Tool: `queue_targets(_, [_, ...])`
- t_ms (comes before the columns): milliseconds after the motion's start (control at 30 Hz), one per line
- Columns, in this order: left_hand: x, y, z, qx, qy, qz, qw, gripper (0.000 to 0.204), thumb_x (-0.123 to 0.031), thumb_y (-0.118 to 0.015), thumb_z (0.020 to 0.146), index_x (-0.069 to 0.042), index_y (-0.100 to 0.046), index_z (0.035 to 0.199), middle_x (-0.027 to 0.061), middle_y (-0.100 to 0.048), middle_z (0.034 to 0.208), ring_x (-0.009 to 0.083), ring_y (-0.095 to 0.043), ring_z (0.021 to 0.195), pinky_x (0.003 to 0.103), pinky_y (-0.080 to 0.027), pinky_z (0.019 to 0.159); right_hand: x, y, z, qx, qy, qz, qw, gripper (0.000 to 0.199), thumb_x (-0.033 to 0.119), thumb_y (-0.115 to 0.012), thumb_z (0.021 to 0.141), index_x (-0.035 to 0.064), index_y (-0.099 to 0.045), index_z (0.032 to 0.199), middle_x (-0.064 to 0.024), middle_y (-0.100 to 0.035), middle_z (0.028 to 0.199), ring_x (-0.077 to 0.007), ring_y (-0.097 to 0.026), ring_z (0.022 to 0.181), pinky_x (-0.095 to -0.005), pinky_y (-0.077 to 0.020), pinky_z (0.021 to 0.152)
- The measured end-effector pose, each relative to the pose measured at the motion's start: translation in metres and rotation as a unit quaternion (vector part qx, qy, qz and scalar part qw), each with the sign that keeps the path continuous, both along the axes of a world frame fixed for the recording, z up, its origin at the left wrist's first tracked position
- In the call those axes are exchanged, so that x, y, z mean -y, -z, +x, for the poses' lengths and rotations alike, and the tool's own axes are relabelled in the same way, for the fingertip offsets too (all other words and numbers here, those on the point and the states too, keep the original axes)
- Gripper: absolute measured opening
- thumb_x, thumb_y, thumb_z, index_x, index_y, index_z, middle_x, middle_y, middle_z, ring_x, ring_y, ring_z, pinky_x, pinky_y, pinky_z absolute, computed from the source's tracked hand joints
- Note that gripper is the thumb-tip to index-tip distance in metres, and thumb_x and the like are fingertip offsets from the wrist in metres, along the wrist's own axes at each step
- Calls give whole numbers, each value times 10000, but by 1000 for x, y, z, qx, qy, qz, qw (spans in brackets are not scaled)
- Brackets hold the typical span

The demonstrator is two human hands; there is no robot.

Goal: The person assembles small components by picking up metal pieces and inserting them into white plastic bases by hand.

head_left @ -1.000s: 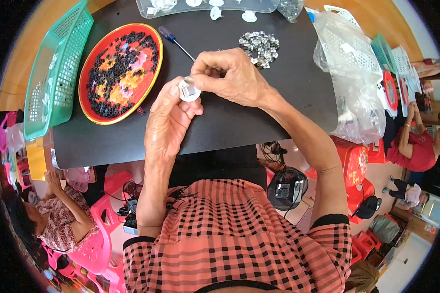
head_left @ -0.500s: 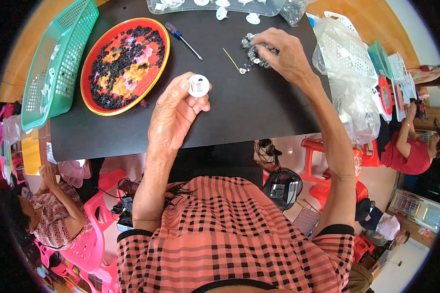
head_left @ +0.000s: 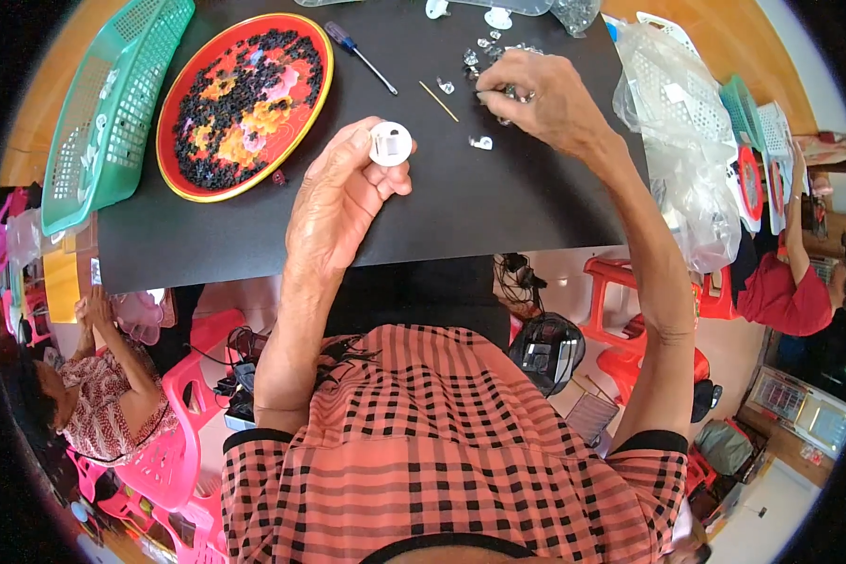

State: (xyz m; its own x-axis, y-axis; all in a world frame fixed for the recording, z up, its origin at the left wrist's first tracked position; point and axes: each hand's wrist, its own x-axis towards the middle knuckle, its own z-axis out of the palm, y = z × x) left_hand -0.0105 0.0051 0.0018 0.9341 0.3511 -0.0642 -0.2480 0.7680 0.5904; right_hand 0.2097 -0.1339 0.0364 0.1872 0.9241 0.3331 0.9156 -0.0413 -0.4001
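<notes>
While the left hand (head_left: 340,202) is holding a white disc (head_left: 392,144), the right hand (head_left: 550,101) is hovering over loose metal pieces (head_left: 471,58), grip unclear; many are seemingly lying unused.

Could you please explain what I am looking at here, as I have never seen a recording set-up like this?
There is no machine here, only a person's two bare hands. The view comes from a wide fisheye camera on that person's head, looking down, so straight edges bend near the rim. The left hand holds a white round piece. The right hand is at a cluster of small shiny pieces; whether it grips one is unclear. On the dark table lie a red tray of small black pieces, a screwdriver and a thin stick.
</notes>
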Motion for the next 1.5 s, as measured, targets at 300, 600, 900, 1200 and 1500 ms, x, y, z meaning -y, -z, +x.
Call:
queue_targets(300, [1, 0, 0, -6, -9, 3, 1000, 300, -198, -519, 929, 41, -515, 1110, 167, -602, 955, 195, -577, 746, 343, -502, 705, -32, 1, -13, 102, -39, 32, 993, 87, 72, -617, 749, 33, -621, 827, -70, -606, 751, -241, -572, 689, -336, -440, 645])
queue_targets(600, [1, -1, 1, 2, 0, -6, 1000, 288, -211, -512, 935, 34, -517, 1087, 155, -602, 936, 182, -578, 742, 335, -508, 703, -33, -7, -24, -56, -2, 19, 998, 91, 96, -644, 724, 51, -636, 803, -49, -571, 641, -158, -571, 637, -299, -456, 602])
queue_targets(900, [1, 1, 1, 8, -22, -18, 1000, 272, -200, -505, 941, 24, -515, 1096, 117, -598, 908, 180, -601, 776, 337, -524, 719, -30, -33, -78, -275, -57, 17, 960, 77, 0, -627, 763, -2, -626, 840, 20, -561, 691, -41, -487, 645, -209, -427, 634])
queue_targets(1200, [4, -4, 1, -21, -44, 14, 999, 268, -204, -510, 941, 22, -527, 1084, 92, -592, 886, 158, -596, 775, 321, -525, 714, -34, -24, -90, -189, -58, 77, 977, 126, -12, -645, 748, 31, -647, 866, -32, -601, 762, -101, -506, 622, -240, -425, 576])
queue_targets(1500, [0, 3, 0, 32, -14, -5, 999, 284, -201, -503, 943, 37, -510, 1097, 120, -587, 903, 193, -599, 781, 338, -530, 714, -28, -12, -81, -263, -44, 78, 961, 115, 43, -669, 756, 35, -660, 871, -26, -603, 789, -100, -502, 613, -230, -426, 569])
